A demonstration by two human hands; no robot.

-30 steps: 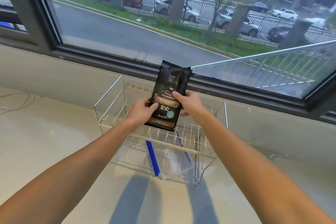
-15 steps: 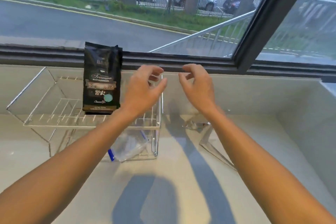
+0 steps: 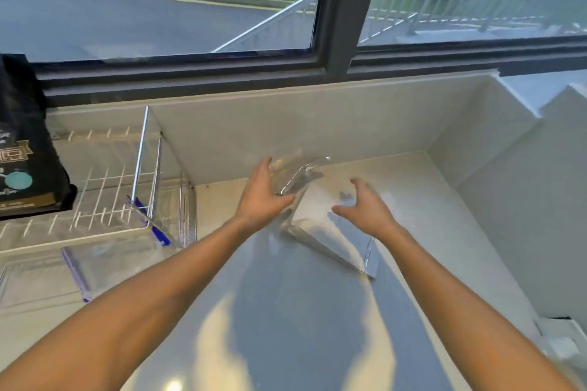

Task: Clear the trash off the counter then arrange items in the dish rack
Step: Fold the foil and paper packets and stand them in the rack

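Observation:
A clear plastic container (image 3: 320, 228) lies tilted on the pale counter (image 3: 286, 311) near the back wall, blurred by motion. My left hand (image 3: 262, 197) is at its left edge with fingers spread and the thumb touching it. My right hand (image 3: 368, 206) hovers open just over its right part. At the left stands the wire dish rack (image 3: 139, 187), and a black coffee bag (image 3: 25, 149) stands upright on its upper shelf. A clear bag with blue strips (image 3: 104, 260) lies under the rack.
A window with a dark frame (image 3: 336, 9) runs along the back above a low pale wall. The counter ends in a corner at the right, where a side wall (image 3: 508, 200) rises. A small white object (image 3: 562, 343) sits at the lower right.
The view has swung right, away from the rack. Both hands let go of the coffee bag, left it standing on the rack, and moved down to the clear container.

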